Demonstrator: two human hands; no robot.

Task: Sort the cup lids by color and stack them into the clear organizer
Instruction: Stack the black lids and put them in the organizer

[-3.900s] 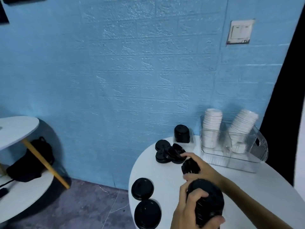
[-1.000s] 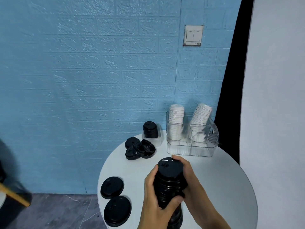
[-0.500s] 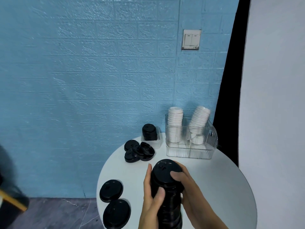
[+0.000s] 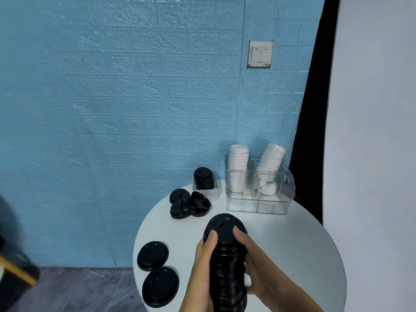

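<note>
A: What's different from a moment ago?

B: Not much in position — the tall black lid stack [image 4: 226,262] is in the same place over the near side of the desk [image 4: 292,244], clasped from both sides. The change is in the grip. Half a second back the left thumb lay lower on the side of the stack; now the left hand [image 4: 202,262] has its thumb up on the rim of the top lid, and the right hand [image 4: 254,260] has a finger pressing there too.

A: So both hands are holding?

B: Yes, fingers curled round the column, squaring it up, I'd judge — ready to carry.

A: Where would it go?

B: The clear organizer [image 4: 258,199] at the back already has two white lid stacks [image 4: 238,167] in its rear compartments; the front ones look free.

A: And the rest?

B: Loose black lids [image 4: 190,204] lie in a heap near the back, two more lids [image 4: 153,255] sit at the left edge, and a short stack stands in a small clear tray [image 4: 206,189]. Those are still to gather.
</note>
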